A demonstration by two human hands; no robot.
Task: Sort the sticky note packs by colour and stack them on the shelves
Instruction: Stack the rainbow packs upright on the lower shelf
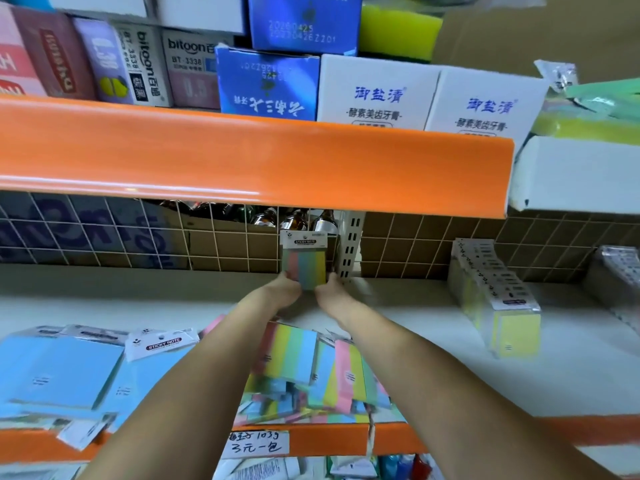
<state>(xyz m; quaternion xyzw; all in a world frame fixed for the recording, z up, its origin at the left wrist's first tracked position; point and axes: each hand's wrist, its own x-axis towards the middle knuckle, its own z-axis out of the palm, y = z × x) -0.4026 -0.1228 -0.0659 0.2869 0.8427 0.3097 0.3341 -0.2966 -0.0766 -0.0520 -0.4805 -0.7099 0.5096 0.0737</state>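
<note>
Both hands, left hand [284, 285] and right hand [333, 285], pinch the lower corners of an upright multicolour striped sticky note pack [304, 263]; nearer lies a heap of striped packs [298, 358].

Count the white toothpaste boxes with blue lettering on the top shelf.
2. The left toothpaste box sits beside the blue box; the right toothpaste box stands against it, near the shelf's end. More may be hidden behind them.

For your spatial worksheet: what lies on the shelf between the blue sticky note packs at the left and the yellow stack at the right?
In the head view, a heap of multicolour striped packs lies between the blue packs and the yellow stack, with both forearms reaching over it.
</note>
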